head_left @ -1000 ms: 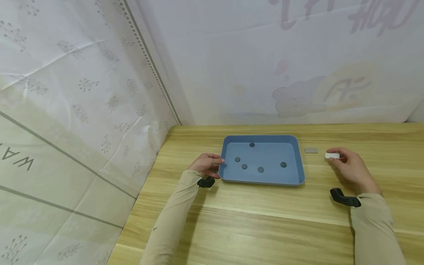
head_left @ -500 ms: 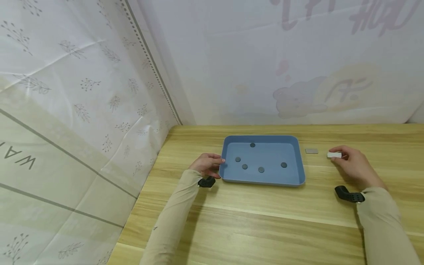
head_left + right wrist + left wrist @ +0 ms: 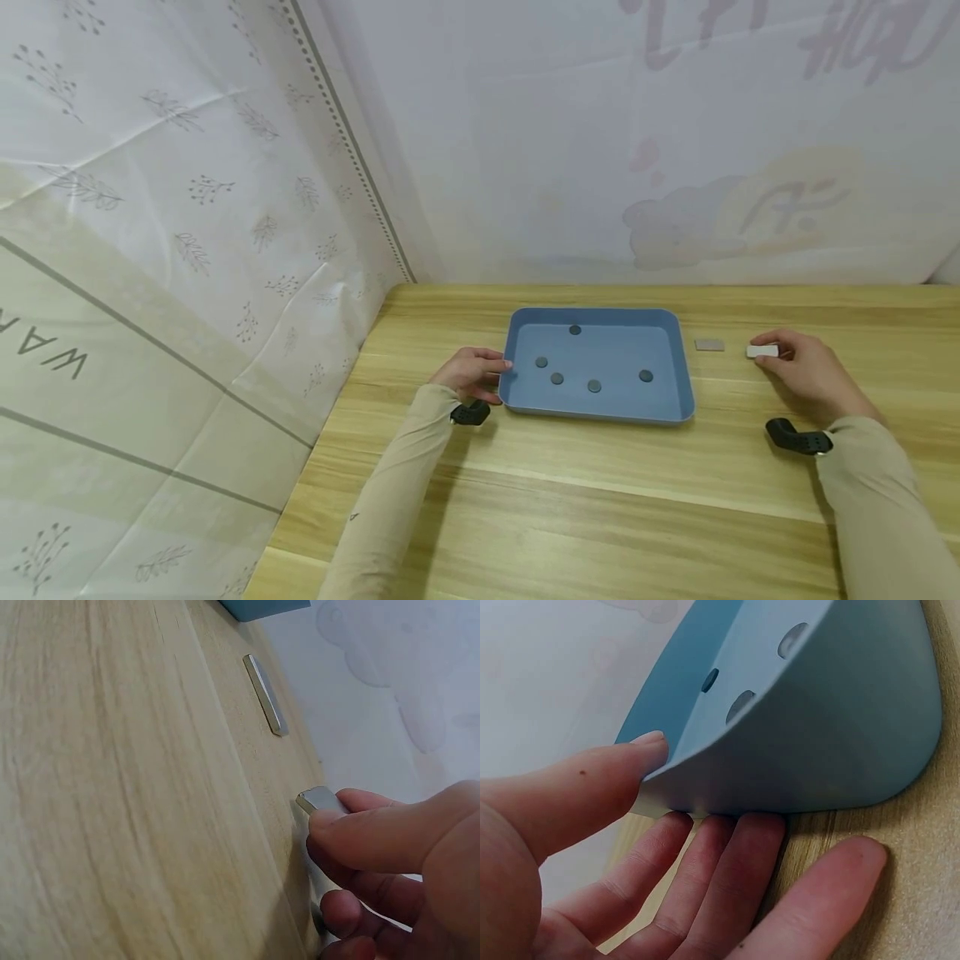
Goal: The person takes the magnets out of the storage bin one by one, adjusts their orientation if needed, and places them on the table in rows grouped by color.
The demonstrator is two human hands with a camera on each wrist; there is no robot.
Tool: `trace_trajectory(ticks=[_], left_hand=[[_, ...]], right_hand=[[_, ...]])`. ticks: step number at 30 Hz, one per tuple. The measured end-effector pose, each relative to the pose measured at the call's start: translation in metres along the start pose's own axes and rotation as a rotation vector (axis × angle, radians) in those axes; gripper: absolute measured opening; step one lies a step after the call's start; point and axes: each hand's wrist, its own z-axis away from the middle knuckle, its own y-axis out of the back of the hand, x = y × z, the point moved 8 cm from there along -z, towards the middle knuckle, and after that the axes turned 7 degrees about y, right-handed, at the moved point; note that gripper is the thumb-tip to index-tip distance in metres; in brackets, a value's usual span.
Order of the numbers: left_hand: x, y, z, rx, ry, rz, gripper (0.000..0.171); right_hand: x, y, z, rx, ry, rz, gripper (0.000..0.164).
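My left hand (image 3: 471,373) grips the left wall of a blue rectangular tray (image 3: 596,415). In the left wrist view its thumb (image 3: 641,754) hooks over the rim while fingertips (image 3: 761,829) meet the outer wall near the base. Several dark grey round discs (image 3: 594,386) lie spread on the tray floor. To the right of the tray, my right hand (image 3: 810,373) pinches a small silver rectangular metal bar (image 3: 321,799) between thumb and fingers, low over the table. A second, similar metal bar (image 3: 709,344) lies flat between the tray and that hand.
The wooden table (image 3: 570,517) runs back to a pale printed cloth (image 3: 525,167). Another patterned cloth (image 3: 172,250) hangs along the left edge. In the right wrist view a dark rounded edge (image 3: 318,921) shows partly behind my right fingers.
My right hand and forearm have shifted slightly right with the metal bar pinched throughout. The head view has drifted a little. Left hand, tray and discs stay as they were.
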Motion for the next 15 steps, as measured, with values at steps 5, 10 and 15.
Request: trace_trajectory(ticks=[5, 10, 15], left_hand=[[-0.0002, -0.0003, -0.0003, 0.003, 0.000, 0.003, 0.044], [-0.0001, -0.0003, 0.0003, 0.002, -0.005, -0.016, 0.045], [0.0008, -0.0005, 0.0025, 0.000, -0.004, -0.016, 0.043]], right_hand=[[0.0045, -0.0022, -0.0019, -0.027, -0.022, 0.001, 0.029], [0.0070, -0.0024, -0.0035, -0.031, -0.027, 0.006, 0.030], [0.0072, -0.0032, -0.0047, -0.033, -0.028, -0.003, 0.031]])
